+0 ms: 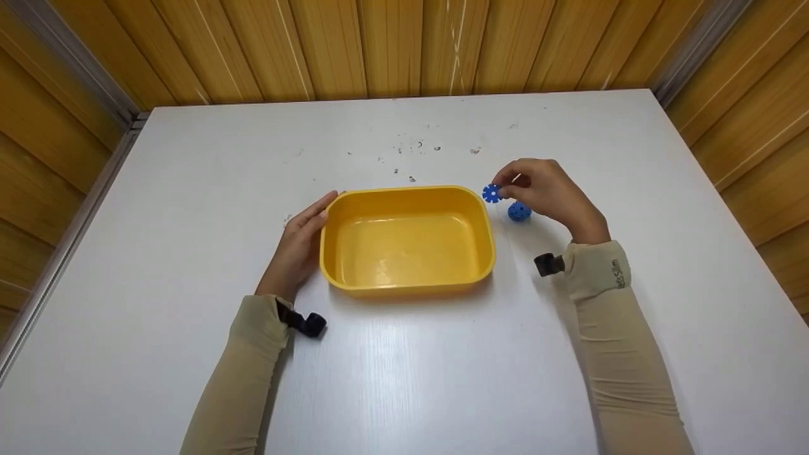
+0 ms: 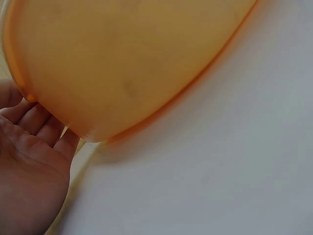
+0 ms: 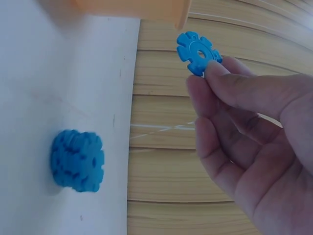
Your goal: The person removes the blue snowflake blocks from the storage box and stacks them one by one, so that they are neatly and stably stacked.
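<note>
A yellow plastic tub [image 1: 404, 289] stands on the white table, its inside bare. My left hand [image 1: 302, 237] rests against the tub's outer left wall, fingers along its far left corner and thumb near the rim; in the left wrist view the fingers [image 2: 36, 120] lie partly hidden behind the wall. Just off the tub's far right corner, my right hand [image 1: 537, 189] pinches a blue notched disc [image 3: 191, 49] with a centre hole between thumb and fingertips. Below that hand, a short stack of similar blue discs [image 3: 78, 160] sits on the table.
The white table [image 1: 208, 164] carries several small dark marks [image 1: 411, 179] beyond the tub. Wood-patterned panels [image 1: 392, 50] rise along its back edge and at both sides.
</note>
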